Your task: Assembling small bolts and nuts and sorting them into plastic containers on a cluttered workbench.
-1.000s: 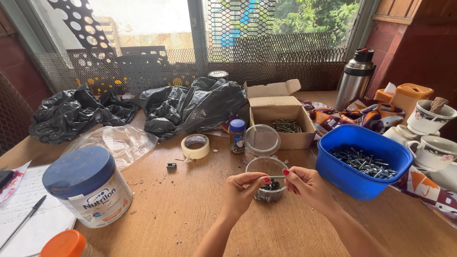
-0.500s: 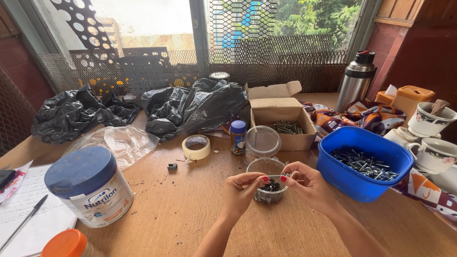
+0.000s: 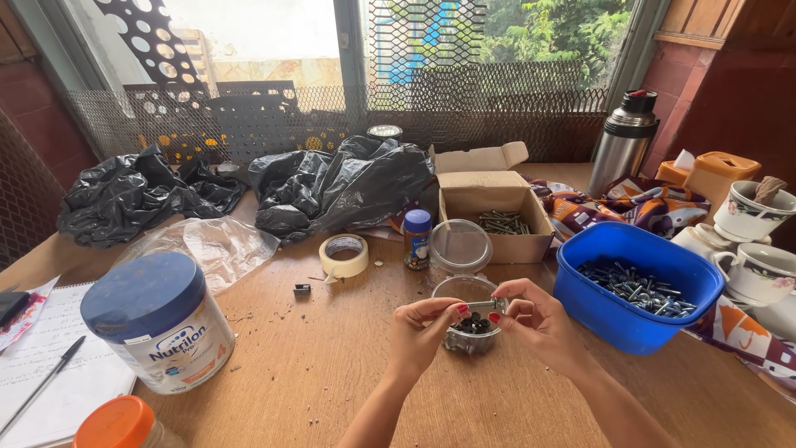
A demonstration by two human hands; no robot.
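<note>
Left hand (image 3: 427, 332): fingers are closing narrowly, thumb and forefinger pinching the left end of a small metal bolt (image 3: 483, 306); the remaining fingers are curling loosely underneath.
Right hand (image 3: 539, 319): fingers are pinching the right end of the same bolt, thumb against forefinger, the other fingers folding toward the palm.
Bolt: it is lying roughly level between the two hands, directly above a small clear cup (image 3: 471, 319).
Hand pose: both forearms are rising from the lower edge of the view and converging over the cup; the palms are turning toward each other.
Clear cup: it is standing on the wooden bench (image 3: 315, 365) and is holding dark small parts; the hands are partly hiding its lower rim.
Clear lid (image 3: 461, 246): it is resting just behind the cup.
Blue tub (image 3: 634, 286): it is sitting just right of the right hand and is holding loose screws.
Cardboard box (image 3: 494, 203): it is standing open behind the lid, with screws inside.
Tape roll (image 3: 344, 255): it is lying left of the lid, near a small blue-capped bottle (image 3: 417, 238).
Blue-lidded tin (image 3: 159, 323): it is standing well apart, at the left of the bench.
</note>
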